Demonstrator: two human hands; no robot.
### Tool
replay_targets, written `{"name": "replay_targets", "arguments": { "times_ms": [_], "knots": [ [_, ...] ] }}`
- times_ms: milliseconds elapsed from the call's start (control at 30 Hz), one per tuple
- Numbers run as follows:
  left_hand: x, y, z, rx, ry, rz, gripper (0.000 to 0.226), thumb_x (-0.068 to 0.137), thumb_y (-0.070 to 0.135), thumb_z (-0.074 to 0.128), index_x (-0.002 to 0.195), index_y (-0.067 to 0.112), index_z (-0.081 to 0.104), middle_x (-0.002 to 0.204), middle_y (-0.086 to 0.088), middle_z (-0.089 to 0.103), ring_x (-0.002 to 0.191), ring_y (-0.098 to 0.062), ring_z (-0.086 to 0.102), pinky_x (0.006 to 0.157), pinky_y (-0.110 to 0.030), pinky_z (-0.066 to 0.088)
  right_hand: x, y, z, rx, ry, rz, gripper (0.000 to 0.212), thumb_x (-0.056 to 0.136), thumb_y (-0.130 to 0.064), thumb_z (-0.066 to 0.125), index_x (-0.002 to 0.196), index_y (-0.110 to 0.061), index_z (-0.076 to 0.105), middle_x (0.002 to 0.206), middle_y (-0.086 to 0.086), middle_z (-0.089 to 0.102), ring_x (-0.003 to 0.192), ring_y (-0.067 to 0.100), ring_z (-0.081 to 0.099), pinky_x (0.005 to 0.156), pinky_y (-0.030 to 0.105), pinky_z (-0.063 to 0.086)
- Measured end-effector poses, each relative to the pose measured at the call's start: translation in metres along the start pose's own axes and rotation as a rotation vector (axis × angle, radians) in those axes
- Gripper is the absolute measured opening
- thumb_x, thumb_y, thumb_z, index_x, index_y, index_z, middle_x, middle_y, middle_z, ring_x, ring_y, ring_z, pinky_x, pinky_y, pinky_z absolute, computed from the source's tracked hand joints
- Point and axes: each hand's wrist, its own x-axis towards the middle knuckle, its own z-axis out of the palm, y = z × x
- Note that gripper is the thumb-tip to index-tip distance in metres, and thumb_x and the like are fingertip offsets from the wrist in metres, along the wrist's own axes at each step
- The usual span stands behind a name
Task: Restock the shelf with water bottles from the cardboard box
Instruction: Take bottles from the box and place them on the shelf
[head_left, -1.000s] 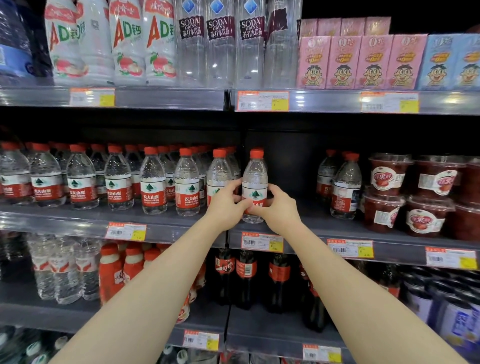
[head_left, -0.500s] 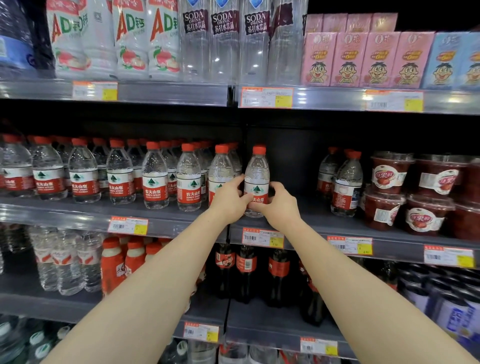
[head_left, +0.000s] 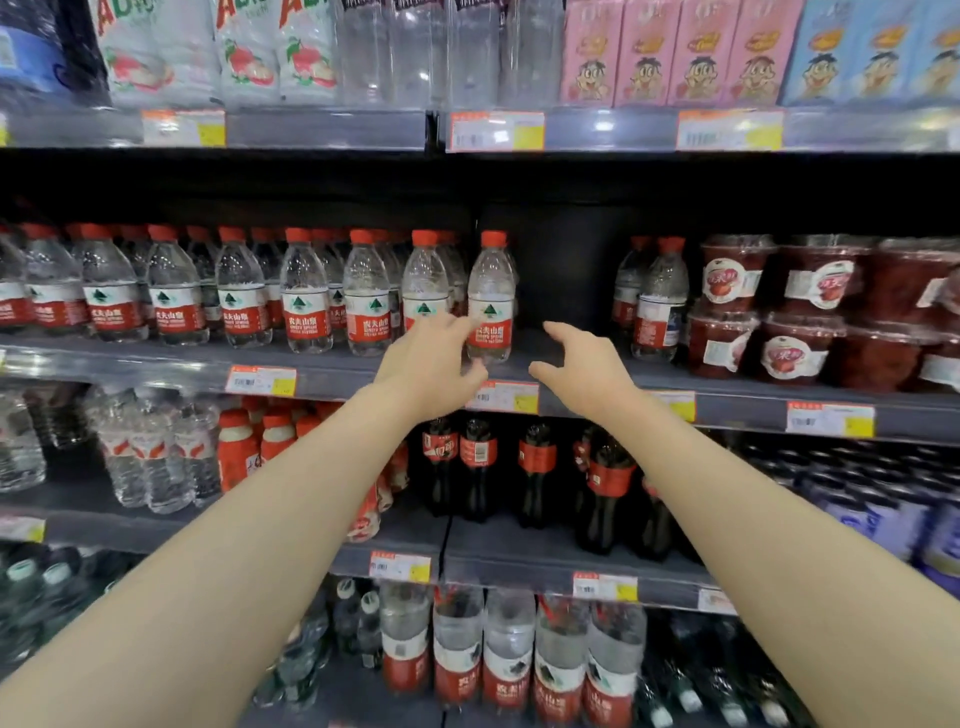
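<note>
A clear water bottle (head_left: 491, 299) with a red cap and red label stands upright at the right end of a row of like bottles (head_left: 306, 296) on the grey middle shelf (head_left: 571, 371). My left hand (head_left: 434, 366) hovers just in front of its lower left side, fingers loosely spread, holding nothing. My right hand (head_left: 584, 371) is off to the bottle's right, fingers relaxed and apart from it. The cardboard box is out of view.
A dark gap lies on the shelf to the right of the bottle, then two more water bottles (head_left: 654, 301) and red snack cups (head_left: 795, 312). Cola bottles (head_left: 535, 467) stand on the shelf below. Drink cartons (head_left: 675, 52) fill the shelf above.
Both hands have let go of the water bottle and pulled back toward me and apart. The bottle now stands alone on the shelf. The view has moved closer.
</note>
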Motion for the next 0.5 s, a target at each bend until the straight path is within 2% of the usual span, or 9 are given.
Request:
{"name": "replay_targets", "arguments": {
  "times_ms": [67, 100, 133, 200, 267, 400, 500],
  "knots": [
    [-0.007, -0.005, 0.002, -0.006, -0.008, -0.028, 0.061, 0.099, 0.044, 0.056, 0.155, 0.024, 0.045, 0.147, -0.003, 0.055, 0.135, -0.028, 0.050, 0.099, -0.045, 0.051, -0.004, 0.000, 0.000, -0.022, 0.022, -0.016, 0.062, 0.100, -0.029, 0.061, 0.157, -0.020, 0.039, 0.126, 0.006, 0.068, 0.107, 0.026, 0.064, 0.095, 0.040, 0.053],
    [-0.011, -0.009, 0.003, -0.011, -0.010, -0.048, 0.061, 0.099, 0.044, 0.056, 0.155, 0.023, 0.046, 0.147, -0.003, 0.056, 0.134, -0.029, 0.051, 0.099, -0.045, 0.051, -0.005, 0.000, 0.000, -0.021, 0.034, -0.020, 0.060, 0.101, -0.027, 0.059, 0.156, -0.019, 0.039, 0.130, 0.006, 0.067, 0.110, 0.027, 0.065, 0.097, 0.041, 0.053],
    [-0.013, -0.012, 0.003, -0.014, -0.012, -0.061, 0.060, 0.099, 0.043, 0.056, 0.154, 0.022, 0.047, 0.146, -0.003, 0.057, 0.131, -0.029, 0.052, 0.098, -0.045, 0.052, -0.004, -0.001, -0.001, -0.020, 0.048, -0.019, 0.058, 0.101, -0.025, 0.058, 0.156, -0.019, 0.040, 0.141, 0.006, 0.061, 0.121, 0.028, 0.062, 0.103, 0.041, 0.050],
    [-0.016, -0.015, -0.002, 0.008, -0.025, -0.067, 0.058, 0.098, 0.040, 0.057, 0.151, 0.018, 0.051, 0.144, -0.003, 0.060, 0.127, -0.030, 0.055, 0.095, -0.044, 0.054, -0.005, -0.002, -0.006, -0.020, 0.037, 0.010, 0.057, 0.102, -0.022, 0.057, 0.156, -0.017, 0.040, 0.157, 0.004, 0.046, 0.144, 0.023, 0.044, 0.115, 0.039, 0.039],
    [-0.013, -0.015, -0.012, 0.034, -0.056, -0.071, 0.057, 0.097, 0.038, 0.058, 0.149, 0.015, 0.055, 0.143, -0.005, 0.062, 0.126, -0.031, 0.057, 0.094, -0.044, 0.056, -0.008, -0.003, -0.016, -0.012, -0.002, 0.046, 0.057, 0.102, -0.021, 0.056, 0.156, -0.016, 0.039, 0.160, 0.004, 0.041, 0.150, 0.019, 0.034, 0.118, 0.036, 0.034],
    [-0.009, 0.001, -0.041, 0.107, -0.140, -0.002, 0.067, 0.090, 0.047, 0.044, 0.140, 0.008, 0.065, 0.134, -0.011, 0.069, 0.116, -0.036, 0.066, 0.090, -0.045, 0.059, -0.018, -0.005, -0.052, -0.060, -0.104, 0.116, 0.052, 0.103, -0.022, 0.054, 0.154, -0.016, 0.040, 0.152, 0.005, 0.050, 0.141, 0.023, 0.046, 0.108, 0.037, 0.043],
    [-0.007, 0.028, -0.065, 0.126, -0.263, -0.004, 0.074, 0.089, 0.054, 0.042, 0.147, 0.011, 0.060, 0.148, -0.017, 0.060, 0.132, -0.037, 0.060, 0.103, -0.048, 0.055, -0.032, -0.013, -0.093, -0.067, -0.198, 0.176, 0.048, 0.104, -0.018, 0.052, 0.151, -0.014, 0.042, 0.148, 0.007, 0.051, 0.136, 0.027, 0.050, 0.104, 0.038, 0.047]
  ]
}}
